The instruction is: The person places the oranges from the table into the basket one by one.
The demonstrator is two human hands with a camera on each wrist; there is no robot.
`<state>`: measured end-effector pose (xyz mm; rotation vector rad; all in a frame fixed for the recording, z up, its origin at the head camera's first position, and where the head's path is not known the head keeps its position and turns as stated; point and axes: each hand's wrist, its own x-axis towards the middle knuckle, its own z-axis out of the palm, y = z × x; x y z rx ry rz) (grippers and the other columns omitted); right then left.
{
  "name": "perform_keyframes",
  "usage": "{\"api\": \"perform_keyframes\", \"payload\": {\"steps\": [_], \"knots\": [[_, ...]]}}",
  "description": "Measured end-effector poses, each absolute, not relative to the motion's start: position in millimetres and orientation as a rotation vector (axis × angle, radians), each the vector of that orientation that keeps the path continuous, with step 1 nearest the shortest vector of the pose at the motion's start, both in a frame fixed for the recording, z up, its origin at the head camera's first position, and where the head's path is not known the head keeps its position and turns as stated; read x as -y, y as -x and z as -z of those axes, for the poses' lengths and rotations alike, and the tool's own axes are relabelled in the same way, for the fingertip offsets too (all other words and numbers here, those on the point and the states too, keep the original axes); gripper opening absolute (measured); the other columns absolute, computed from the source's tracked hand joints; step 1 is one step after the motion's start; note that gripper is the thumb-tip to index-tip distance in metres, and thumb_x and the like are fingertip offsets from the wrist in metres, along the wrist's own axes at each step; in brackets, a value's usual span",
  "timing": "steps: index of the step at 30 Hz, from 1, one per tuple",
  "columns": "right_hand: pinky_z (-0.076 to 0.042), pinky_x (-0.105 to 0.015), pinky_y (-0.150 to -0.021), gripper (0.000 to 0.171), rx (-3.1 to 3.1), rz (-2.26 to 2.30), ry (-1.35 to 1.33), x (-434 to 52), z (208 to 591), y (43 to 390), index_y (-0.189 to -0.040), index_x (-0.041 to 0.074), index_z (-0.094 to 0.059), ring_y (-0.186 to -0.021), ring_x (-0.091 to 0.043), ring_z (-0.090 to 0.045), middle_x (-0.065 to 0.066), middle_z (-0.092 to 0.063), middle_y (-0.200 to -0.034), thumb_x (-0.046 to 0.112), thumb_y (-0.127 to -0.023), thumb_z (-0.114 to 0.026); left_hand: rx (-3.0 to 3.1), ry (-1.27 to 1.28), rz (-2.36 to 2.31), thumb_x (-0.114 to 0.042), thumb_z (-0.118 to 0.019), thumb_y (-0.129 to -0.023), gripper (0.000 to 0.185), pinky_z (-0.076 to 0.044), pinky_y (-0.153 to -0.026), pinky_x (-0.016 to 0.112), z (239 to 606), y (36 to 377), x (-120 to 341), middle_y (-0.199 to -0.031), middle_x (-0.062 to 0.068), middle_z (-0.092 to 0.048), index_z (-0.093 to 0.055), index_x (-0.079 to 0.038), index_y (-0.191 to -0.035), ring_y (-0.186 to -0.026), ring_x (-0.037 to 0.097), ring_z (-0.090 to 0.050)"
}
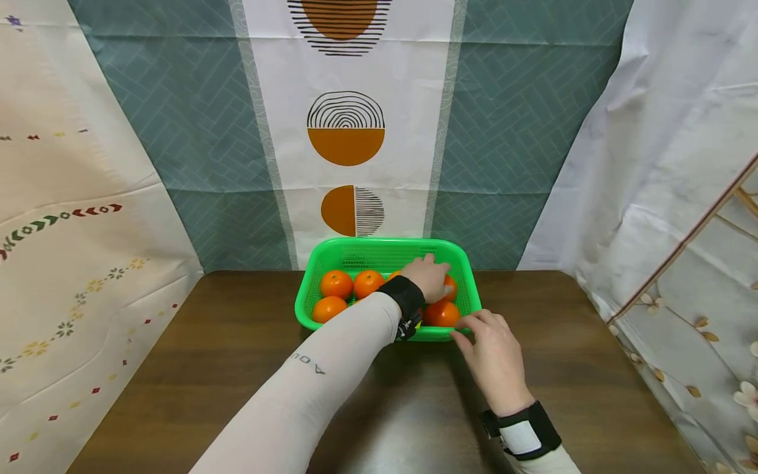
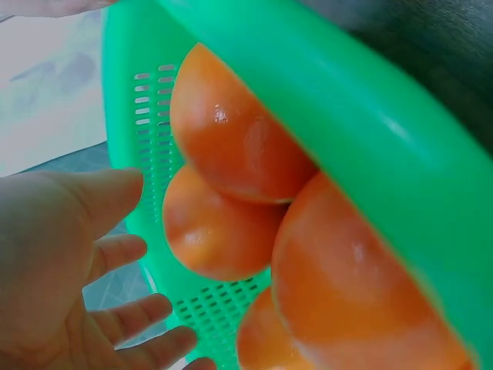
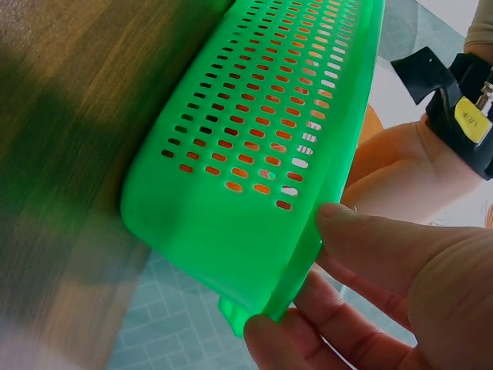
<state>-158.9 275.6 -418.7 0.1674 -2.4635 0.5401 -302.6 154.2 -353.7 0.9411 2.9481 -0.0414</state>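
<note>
A green perforated plastic basket (image 1: 379, 249) stands at the back of the brown table and holds several oranges (image 1: 336, 284). My left hand (image 1: 431, 275) reaches into its right half and hovers over the oranges (image 2: 231, 131), fingers (image 2: 115, 250) spread and relaxed, holding nothing. My right hand (image 1: 468, 329) is at the basket's front right corner. In the right wrist view its thumb (image 3: 385, 239) lies on the basket's rim (image 3: 339, 154) with the fingers curled beneath, pinching it. An orange (image 1: 441, 313) sits just inside that corner.
The brown table (image 1: 207, 368) stretches out in front of the basket, with its edges at left and right. Patterned cloth hangs behind (image 1: 346, 131) and on both sides (image 1: 663, 164), close to the basket's back.
</note>
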Motion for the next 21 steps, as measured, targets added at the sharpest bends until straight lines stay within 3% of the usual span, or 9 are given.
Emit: {"api": "perform_keyframes", "payload": {"steps": [7, 21], "knots": [[-0.054, -0.041, -0.062, 0.02, 2.453, -0.529, -0.179, -275.6, 419.1, 159.0, -0.092, 0.013, -0.078, -0.089, -0.026, -0.057, -0.004, -0.066, -0.094, 0.018, -0.077, -0.09, -2.994, -0.932, 0.023, -0.057, -0.047, -0.102, 0.057, -0.038, -0.111, 0.047, 353.2, 304.2, -138.1, -0.155, 0.005, -0.041, -0.045, -0.029, -0.152, -0.139, 0.028, -0.042], [-0.053, -0.041, -0.058, 0.019, 2.462, -0.517, -0.172, -272.1, 419.9, 158.1, -0.091, 0.012, -0.077, -0.086, -0.025, -0.056, -0.005, -0.065, -0.092, 0.019, -0.078, -0.089, -3.094, -0.996, 0.064, -0.061, -0.038, -0.102, 0.063, -0.028, -0.116, 0.054, 345.2, 284.9, -83.2, -0.162, 0.007, -0.031, -0.04, -0.028, -0.155, -0.148, 0.033, -0.029]]}}
